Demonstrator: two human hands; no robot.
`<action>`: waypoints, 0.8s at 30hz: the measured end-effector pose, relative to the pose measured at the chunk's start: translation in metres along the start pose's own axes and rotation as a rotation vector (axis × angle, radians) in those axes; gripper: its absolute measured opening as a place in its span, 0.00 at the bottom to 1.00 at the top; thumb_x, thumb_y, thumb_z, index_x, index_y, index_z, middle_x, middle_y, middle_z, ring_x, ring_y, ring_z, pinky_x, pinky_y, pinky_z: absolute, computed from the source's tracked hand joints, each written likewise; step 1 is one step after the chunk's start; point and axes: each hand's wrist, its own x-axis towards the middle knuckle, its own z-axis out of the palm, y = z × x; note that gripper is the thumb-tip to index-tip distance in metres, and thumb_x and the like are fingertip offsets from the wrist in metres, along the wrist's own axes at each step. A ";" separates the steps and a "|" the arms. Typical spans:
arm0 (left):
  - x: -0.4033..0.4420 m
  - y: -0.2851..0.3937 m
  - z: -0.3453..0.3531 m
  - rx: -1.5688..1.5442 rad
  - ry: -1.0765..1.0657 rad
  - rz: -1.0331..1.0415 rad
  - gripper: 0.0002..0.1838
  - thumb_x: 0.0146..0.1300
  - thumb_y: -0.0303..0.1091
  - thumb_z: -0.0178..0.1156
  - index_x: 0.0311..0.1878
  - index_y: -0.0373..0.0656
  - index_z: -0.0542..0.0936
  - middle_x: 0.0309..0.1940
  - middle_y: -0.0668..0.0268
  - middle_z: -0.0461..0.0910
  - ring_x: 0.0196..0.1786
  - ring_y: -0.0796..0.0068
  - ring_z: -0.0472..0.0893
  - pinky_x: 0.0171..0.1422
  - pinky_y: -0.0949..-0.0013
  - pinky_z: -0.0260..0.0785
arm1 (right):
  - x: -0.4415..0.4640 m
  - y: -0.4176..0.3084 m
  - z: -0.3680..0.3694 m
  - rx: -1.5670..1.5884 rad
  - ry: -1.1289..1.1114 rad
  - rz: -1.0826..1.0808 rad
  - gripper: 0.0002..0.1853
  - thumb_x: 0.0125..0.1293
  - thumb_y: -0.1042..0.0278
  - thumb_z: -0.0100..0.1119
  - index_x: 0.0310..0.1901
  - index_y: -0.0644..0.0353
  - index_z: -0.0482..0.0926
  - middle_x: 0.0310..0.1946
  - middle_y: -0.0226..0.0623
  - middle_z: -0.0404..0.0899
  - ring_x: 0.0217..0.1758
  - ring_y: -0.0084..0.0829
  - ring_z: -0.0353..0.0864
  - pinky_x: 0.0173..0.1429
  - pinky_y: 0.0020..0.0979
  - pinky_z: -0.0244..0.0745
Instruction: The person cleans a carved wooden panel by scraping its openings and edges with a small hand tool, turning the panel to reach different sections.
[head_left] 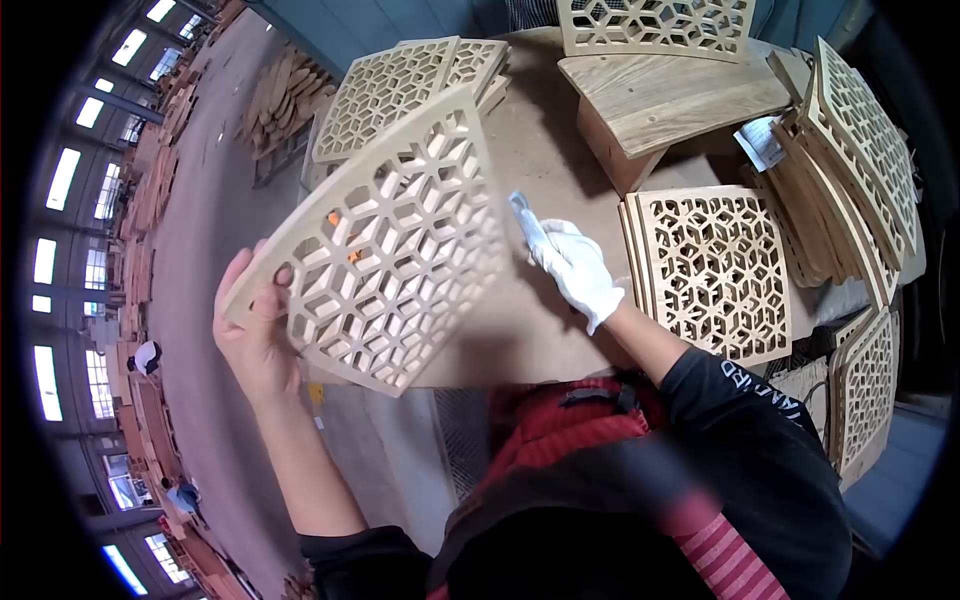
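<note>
My bare left hand [262, 335] grips a pale wooden lattice panel [395, 225] by its left edge, with the thumb on the near face and the fingers behind. The panel is held tilted above the table, its cut-outs forming a star-and-diamond pattern. To its right is my right hand [575, 268], in a white glove and closed round a narrow bluish-grey strip [522, 215]. The strip's tip points up and toward the panel, apart from it. Its exact kind is not clear.
More lattice panels [712, 275] are stacked right of my right hand. Others [385, 95] lie at the back left and lean [870, 150] at the far right. A small wooden stand [675, 95] carries another panel [655, 25]. Beneath is a brown tabletop [555, 110]. Two people are far off left.
</note>
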 end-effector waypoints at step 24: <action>0.020 0.003 0.075 0.380 -0.208 0.026 0.18 0.66 0.29 0.63 0.58 0.36 0.78 0.48 0.63 0.81 0.46 0.78 0.79 0.52 0.73 0.72 | 0.013 -0.064 0.053 -0.424 -0.346 0.070 0.18 0.71 0.52 0.49 0.44 0.62 0.73 0.26 0.49 0.82 0.29 0.54 0.82 0.38 0.49 0.76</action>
